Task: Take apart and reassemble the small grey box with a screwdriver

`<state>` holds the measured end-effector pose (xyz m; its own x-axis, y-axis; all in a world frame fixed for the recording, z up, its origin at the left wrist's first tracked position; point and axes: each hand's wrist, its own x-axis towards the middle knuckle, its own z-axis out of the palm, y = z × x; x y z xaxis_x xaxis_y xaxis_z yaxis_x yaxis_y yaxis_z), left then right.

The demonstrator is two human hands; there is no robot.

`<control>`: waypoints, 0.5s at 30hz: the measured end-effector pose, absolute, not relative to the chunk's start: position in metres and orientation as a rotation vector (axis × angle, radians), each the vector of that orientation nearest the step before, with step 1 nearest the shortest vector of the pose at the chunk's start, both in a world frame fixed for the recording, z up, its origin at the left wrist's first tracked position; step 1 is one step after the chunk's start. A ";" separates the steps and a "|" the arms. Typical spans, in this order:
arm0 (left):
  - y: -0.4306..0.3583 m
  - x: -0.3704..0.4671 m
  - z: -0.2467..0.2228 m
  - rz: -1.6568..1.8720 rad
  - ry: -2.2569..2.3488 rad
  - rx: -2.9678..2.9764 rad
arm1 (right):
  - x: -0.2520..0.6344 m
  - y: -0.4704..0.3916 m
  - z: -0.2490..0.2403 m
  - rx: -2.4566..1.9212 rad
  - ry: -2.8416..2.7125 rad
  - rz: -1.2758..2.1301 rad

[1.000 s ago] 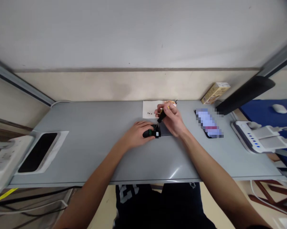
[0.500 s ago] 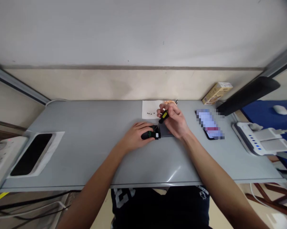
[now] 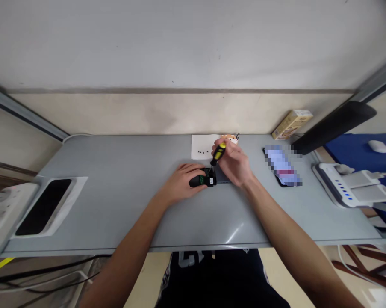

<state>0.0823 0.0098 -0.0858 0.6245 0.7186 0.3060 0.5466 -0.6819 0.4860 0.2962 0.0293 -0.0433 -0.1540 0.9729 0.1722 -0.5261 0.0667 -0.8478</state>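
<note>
Near the middle of the grey table lies a small black device (image 3: 197, 181) with a green circuit board showing. My left hand (image 3: 183, 184) is closed around its left part. My right hand (image 3: 233, 162) grips a black and yellow screwdriver (image 3: 219, 153) that points down, its shaft reaching the device's upper right part. Whether the tip sits in a screw is too small to tell. A dark grey flat object (image 3: 224, 179) lies partly under my right hand. Behind the hands, several tiny dark pieces rest on a white sheet (image 3: 197, 143).
A dark phone (image 3: 45, 207) lies on white paper at the left, beside a white power strip (image 3: 10, 209). At the right are a phone with a blurred screen (image 3: 281, 164), a small box (image 3: 292, 124), a black cylinder (image 3: 337, 126) and a white charging unit (image 3: 343, 186).
The screwdriver has turned more upright in my right hand, and its yellow end now shows above the fingers. My left hand and the device have hardly moved.
</note>
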 end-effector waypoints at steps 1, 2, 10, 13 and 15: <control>0.010 0.082 -0.086 0.693 1.009 2.507 | 0.296 0.028 -0.044 -0.596 -0.992 1.462; 0.010 0.082 -0.086 0.694 1.003 2.512 | 0.295 0.026 -0.044 -0.579 -0.997 1.460; 0.010 0.082 -0.088 0.692 0.999 2.519 | 0.285 0.021 -0.037 -0.615 -1.030 1.406; 0.010 0.082 -0.088 0.696 0.993 2.504 | 0.286 0.022 -0.034 -0.633 -1.038 1.412; 0.010 0.082 -0.088 0.699 0.988 2.505 | 0.288 0.023 -0.035 -0.612 -1.042 1.414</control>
